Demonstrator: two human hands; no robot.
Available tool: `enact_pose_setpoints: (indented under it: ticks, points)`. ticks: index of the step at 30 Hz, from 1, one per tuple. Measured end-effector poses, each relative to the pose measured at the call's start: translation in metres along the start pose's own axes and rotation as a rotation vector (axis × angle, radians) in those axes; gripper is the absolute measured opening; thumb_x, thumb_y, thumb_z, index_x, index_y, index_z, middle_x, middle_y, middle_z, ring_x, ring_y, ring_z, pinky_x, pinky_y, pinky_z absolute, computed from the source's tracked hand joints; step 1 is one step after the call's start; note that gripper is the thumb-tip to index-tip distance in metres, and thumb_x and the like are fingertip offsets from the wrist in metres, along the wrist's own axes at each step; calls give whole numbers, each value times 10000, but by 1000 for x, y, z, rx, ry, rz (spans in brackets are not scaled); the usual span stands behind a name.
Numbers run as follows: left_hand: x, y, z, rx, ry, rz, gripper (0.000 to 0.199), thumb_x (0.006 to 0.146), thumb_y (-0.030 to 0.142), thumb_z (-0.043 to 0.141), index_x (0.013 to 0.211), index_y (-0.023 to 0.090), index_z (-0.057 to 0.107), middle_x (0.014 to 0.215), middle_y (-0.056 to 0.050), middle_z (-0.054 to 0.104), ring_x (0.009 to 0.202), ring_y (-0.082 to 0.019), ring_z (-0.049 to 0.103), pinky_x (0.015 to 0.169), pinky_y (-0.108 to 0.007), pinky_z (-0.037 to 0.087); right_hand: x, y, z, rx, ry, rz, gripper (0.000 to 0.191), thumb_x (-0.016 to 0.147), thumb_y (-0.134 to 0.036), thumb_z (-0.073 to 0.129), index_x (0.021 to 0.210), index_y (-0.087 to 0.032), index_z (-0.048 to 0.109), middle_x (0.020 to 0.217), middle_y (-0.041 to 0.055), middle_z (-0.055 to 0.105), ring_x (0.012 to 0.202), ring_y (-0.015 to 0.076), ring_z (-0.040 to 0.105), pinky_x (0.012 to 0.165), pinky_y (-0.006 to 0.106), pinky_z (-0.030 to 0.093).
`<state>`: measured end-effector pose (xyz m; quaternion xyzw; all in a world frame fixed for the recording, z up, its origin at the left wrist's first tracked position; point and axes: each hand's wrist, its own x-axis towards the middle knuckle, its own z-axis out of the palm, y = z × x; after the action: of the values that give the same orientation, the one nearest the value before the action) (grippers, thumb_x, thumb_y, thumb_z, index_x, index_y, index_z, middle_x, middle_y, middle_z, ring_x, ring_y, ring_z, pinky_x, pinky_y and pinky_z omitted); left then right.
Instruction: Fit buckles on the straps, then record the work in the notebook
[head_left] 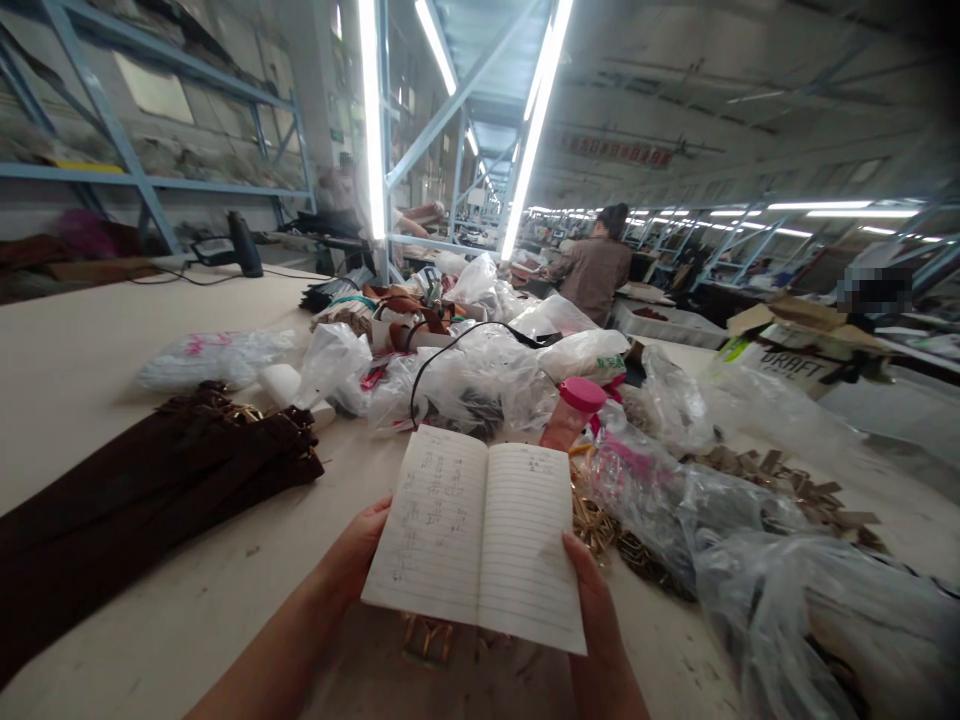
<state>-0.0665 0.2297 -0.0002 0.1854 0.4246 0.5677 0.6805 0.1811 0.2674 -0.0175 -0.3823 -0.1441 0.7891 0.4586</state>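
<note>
An open lined notebook is held up over the table, its left page covered with handwriting and its right page marked only near the top. My left hand grips the left edge, with most of its fingers hidden behind the pages. At the right edge, my right hand is closed on the notebook with the thumb showing at the margin. Below the notebook, gold-coloured metal buckles lie on the table. A pink-lidded bottle stands just beyond the right page.
Dark brown straps lie bundled on the left of the table. Clear plastic bags pile up ahead, with more bags and metal pieces at right. A cardboard box stands back right; a person is farther off.
</note>
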Motion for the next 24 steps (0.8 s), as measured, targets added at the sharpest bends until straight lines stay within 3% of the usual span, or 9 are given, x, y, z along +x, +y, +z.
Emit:
enact_pose_setpoints:
  ticks: [8,14,20,24]
  points:
    - [0,-1,-1,-3,17,6,316,652,175,708,963,126,675,747,-97,715,640,-254,671,562,-315,526,9,0,-7,-19,90,-40,357,669,-390,707,930,-146,697,851,39,734,808,213,684,767,319,548]
    - [0,-3,1,6,24,7,310,655,196,710,956,125,676,764,-103,716,671,-277,673,577,-339,527,2,0,3,-52,172,-106,301,639,-392,734,851,-179,724,784,18,737,743,200,687,671,285,566]
    - [-2,-2,2,20,28,17,254,639,212,729,869,123,669,763,-100,713,654,-261,668,589,-345,532,-7,-1,20,-135,117,-177,329,571,-458,752,790,-213,739,787,23,735,756,238,676,658,327,568]
    - [-2,-2,2,22,23,7,239,661,229,721,864,122,657,760,-99,711,640,-243,662,592,-342,534,-9,1,20,-119,98,-172,294,596,-422,745,805,-217,731,784,10,730,740,213,666,654,310,554]
